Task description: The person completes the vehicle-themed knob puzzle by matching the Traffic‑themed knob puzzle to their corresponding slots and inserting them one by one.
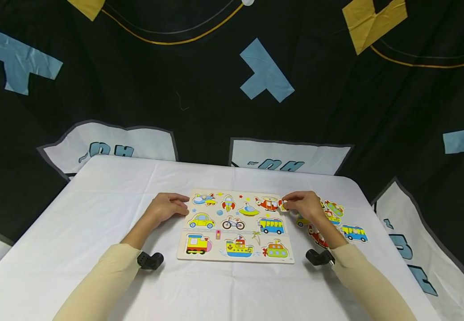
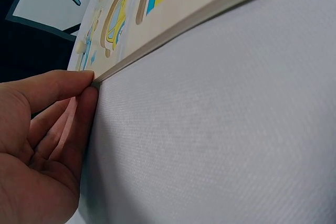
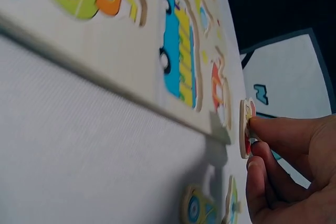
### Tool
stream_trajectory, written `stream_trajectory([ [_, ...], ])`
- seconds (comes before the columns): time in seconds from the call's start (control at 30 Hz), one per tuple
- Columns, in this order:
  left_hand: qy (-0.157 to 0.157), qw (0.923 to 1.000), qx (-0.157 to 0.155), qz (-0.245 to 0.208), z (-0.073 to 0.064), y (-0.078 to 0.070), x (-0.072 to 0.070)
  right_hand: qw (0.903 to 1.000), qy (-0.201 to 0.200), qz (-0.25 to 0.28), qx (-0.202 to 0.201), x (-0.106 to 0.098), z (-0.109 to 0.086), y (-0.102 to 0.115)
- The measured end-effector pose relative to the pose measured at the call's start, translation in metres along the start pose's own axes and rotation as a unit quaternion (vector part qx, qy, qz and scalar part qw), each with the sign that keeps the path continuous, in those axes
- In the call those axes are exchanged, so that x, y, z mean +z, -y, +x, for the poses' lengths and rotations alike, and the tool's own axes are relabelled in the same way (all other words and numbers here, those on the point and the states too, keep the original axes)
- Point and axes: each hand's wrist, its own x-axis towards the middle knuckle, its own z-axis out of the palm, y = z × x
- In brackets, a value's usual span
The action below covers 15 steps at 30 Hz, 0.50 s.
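Observation:
A wooden puzzle board (image 1: 216,233) lies flat, its recesses printed with coloured vehicles. My left hand (image 1: 169,208) is at the board's upper left edge; the left wrist view shows its fingertips (image 2: 86,80) pinching the rim. Beyond the board's right edge, my right hand (image 1: 303,204) pinches a small puzzle piece (image 3: 244,129) between thumb and fingers. It is held on edge, raised near the helicopter recess (image 3: 218,90). Red and yellow show on the piece, but the fingers cover much of its picture.
Several loose pieces lie right of the board, partly behind the right forearm, among them a bus piece (image 1: 354,232), a helicopter piece (image 1: 316,236) and a submarine piece (image 1: 334,208). A white cloth (image 1: 95,214) covers the table; a dark printed curtain (image 1: 200,98) hangs behind it.

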Motion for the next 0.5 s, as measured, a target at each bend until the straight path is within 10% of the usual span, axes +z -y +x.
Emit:
stream_trajectory([
  [0.5, -0.004, 1.0000, -0.002, -0.001, 0.000, 0.000, 0.001, 0.9988, 0.003, 0.022, -0.043, 0.019, 0.004, 0.029],
])
